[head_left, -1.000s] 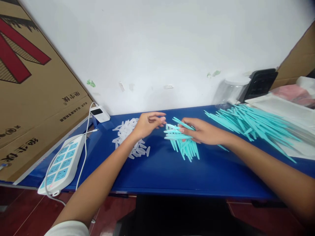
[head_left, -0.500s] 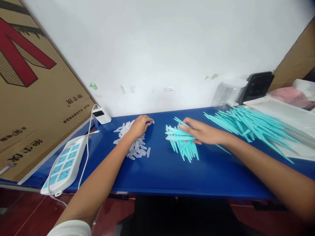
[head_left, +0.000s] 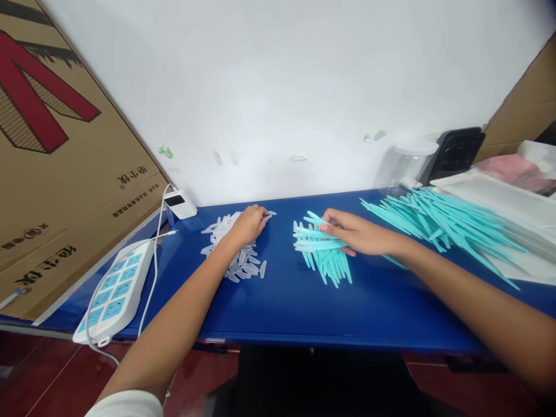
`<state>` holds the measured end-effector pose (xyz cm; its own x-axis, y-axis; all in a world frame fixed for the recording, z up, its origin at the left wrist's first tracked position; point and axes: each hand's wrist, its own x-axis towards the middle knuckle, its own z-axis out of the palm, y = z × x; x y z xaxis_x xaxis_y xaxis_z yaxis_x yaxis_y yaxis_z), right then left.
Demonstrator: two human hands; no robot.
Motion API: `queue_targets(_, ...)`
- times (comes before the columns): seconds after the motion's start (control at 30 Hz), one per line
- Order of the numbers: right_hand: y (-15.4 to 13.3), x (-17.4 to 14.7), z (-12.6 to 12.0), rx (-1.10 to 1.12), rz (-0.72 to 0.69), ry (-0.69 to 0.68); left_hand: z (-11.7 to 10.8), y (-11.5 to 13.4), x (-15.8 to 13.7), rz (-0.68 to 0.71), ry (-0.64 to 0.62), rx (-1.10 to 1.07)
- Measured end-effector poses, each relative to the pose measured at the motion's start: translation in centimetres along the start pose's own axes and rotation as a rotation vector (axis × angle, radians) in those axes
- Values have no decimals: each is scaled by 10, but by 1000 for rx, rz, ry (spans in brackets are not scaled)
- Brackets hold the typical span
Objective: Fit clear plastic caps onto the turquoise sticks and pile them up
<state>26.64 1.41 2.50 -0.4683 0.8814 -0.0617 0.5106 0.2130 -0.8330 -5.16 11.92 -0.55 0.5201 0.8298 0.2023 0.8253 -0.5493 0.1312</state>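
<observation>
My left hand (head_left: 252, 225) is over the right side of a heap of small translucent caps (head_left: 241, 267), fingers curled together. A single translucent cap (head_left: 271, 214) shows at those fingertips. My right hand (head_left: 353, 231) is closed around several thin turquoise sticks (head_left: 319, 231), which fan out leftward past the thumb. Beneath it lies a pile of turquoise sticks (head_left: 333, 267), their lower ends pointing toward the table's front. Pale, clear-looking tips show at the left ends of some sticks.
A larger heap of turquoise sticks (head_left: 438, 223) lies on the right, partly over a white plastic sheet (head_left: 534, 214). Behind it stand a clear jar (head_left: 410, 165) and a black object (head_left: 456, 152). A power strip (head_left: 117, 289), cable and white device (head_left: 180, 204) occupy the left.
My left hand has shifted slightly right, and the cap at its fingertips shows more fully. In my right hand, the top stick's angle has changed a little.
</observation>
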Motion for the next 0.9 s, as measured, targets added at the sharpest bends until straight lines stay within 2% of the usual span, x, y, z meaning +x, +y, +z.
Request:
queue_targets(0.13, 1, 1, 0, 16, -41, 9, 1, 4, -4, 57, -26, 43)
queue_targets(0.3, 4, 1, 0, 19, -33, 24, 0, 10, -6, 45, -8, 30)
queue_targets(0.4, 6, 2, 1, 23, -20, 26, -2, 16, -5, 40, 35, -159)
queue_targets(0.6, -1, 0, -1, 29, 6, 6, -5, 38, 0, -37, 104, -900)
queue_targets(0.67, -5, -1, -2, 42, 7, -5, -6, 46, -1, -70, 112, -1063)
queue_targets(0.77, -5, -1, -3, 59, -18, -9, -9, 59, -5, -94, 120, -1166)
queue_targets(0.9, -2, 0, -3, 39, -50, -11, -13, 69, -10, -83, 125, -1177)
